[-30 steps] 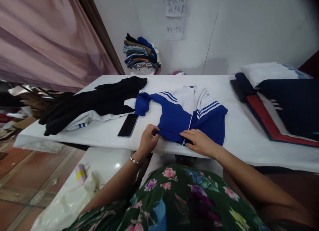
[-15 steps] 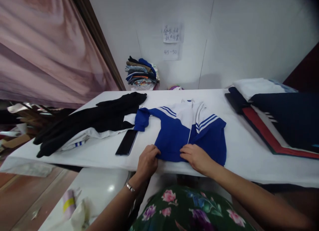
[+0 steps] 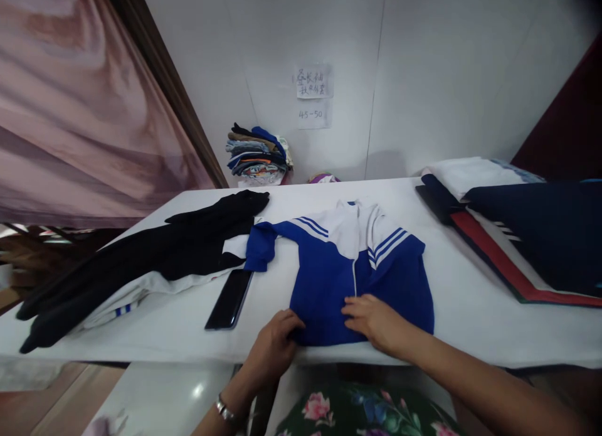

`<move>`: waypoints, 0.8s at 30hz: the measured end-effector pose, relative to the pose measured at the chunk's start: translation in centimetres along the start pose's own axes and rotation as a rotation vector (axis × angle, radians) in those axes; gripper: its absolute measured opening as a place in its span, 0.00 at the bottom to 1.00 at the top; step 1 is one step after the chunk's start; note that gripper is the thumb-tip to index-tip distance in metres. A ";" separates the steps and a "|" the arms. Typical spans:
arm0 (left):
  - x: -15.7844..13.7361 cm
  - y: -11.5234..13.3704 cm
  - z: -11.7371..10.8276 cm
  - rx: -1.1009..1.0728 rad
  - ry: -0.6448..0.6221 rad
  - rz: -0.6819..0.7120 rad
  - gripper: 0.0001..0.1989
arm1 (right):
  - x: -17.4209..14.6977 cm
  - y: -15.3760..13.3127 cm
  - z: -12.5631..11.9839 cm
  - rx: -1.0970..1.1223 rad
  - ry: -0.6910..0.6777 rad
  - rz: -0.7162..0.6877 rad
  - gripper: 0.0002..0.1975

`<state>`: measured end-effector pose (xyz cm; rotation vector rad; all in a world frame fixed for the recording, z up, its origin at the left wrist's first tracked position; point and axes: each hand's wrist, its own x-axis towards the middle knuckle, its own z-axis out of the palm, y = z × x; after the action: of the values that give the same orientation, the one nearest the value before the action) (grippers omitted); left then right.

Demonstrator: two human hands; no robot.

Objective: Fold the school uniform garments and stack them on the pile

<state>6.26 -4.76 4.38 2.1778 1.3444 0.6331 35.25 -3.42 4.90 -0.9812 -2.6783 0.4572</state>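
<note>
Holds the near left corner of a blue-and-white jacket, spread on the worktop, in the left hand; rests the right hand on its lower front, grip impossible to tell. Should handle soft, light, floppy, best taken by hem corners. Nears front edge at hem, phone at cuff; leaves room rightward before folded clothes.

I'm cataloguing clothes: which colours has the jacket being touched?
The jacket is white above, blue below; head view.
</note>
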 end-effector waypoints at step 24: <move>4.3 -0.9 -0.5 -0.285 -0.072 -0.065 0.12 | 16.0 24.2 -7.6 0.080 0.340 1.054 0.12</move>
<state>7.08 -0.41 4.74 1.9034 1.2022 0.6704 39.95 26.15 4.83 -2.1562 -1.6487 0.4971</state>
